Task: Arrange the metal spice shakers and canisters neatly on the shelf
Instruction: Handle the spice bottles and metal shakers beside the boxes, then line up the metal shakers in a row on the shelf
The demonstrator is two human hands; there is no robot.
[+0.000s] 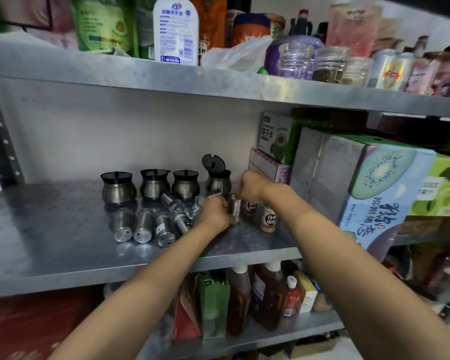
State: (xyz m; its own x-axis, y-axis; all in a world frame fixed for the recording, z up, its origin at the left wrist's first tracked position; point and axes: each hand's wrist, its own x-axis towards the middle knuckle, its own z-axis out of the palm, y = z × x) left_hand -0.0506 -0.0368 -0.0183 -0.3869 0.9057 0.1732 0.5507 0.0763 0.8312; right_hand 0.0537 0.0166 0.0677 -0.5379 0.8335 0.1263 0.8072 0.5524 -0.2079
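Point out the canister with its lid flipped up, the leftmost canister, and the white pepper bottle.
Open-lid canister [218,183], head view, metal body.
Leftmost canister [118,189], head view, belly.
White pepper bottle [268,219], head view, label.

The single head camera looked forward and slightly down at a metal shelf [63,245]. It sat close, within arm's reach.

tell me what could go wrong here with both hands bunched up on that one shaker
1. Both the left hand and right hand crowd the held shaker; a slip could drop it onto the shelf.
2. The lying shakers sit right beside the left wrist and could roll if nudged.
3. The open-lidded canister stands just behind the hands; a bump might tip it or snap its lid shut.
4. The two pepper bottles stand close to the right and could be knocked over.
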